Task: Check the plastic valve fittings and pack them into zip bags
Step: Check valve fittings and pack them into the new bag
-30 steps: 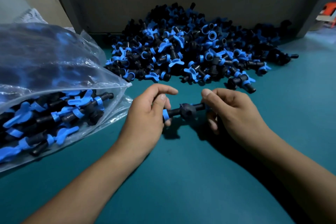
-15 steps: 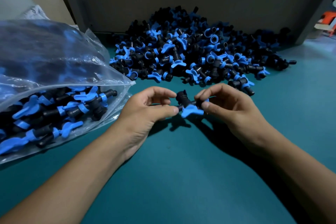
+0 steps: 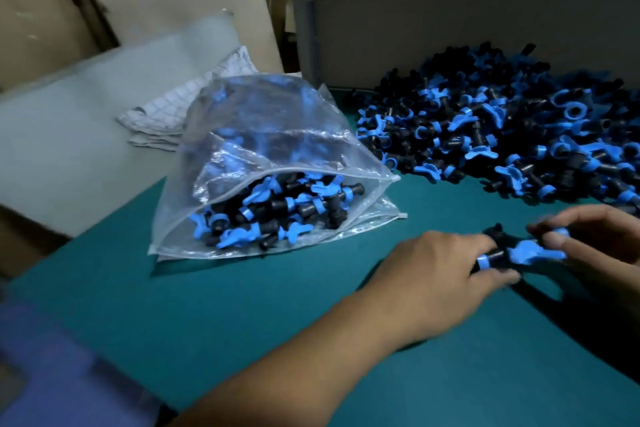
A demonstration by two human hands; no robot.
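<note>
**Valve fitting in hand, bag open on desk**

Nearest to me, my left hand [image 3: 440,274] and right hand [image 3: 602,239] grip one black valve fitting [image 3: 509,253] between them, just above the teal desk [image 3: 242,315]. My left fingers [image 3: 498,276] curl around its blue-ringed end; my right fingers pinch the far end beside the blue wing handle. Motion blur hides finer detail.

Further left, a clear zip bag [image 3: 263,149] lies on the desk, mouth open toward me, partly filled with fittings.

Beyond, at right, a loose pile of fittings [image 3: 502,128] rests against a grey panel [image 3: 450,31]. A checked cloth [image 3: 180,104] lies behind the bag.
</note>
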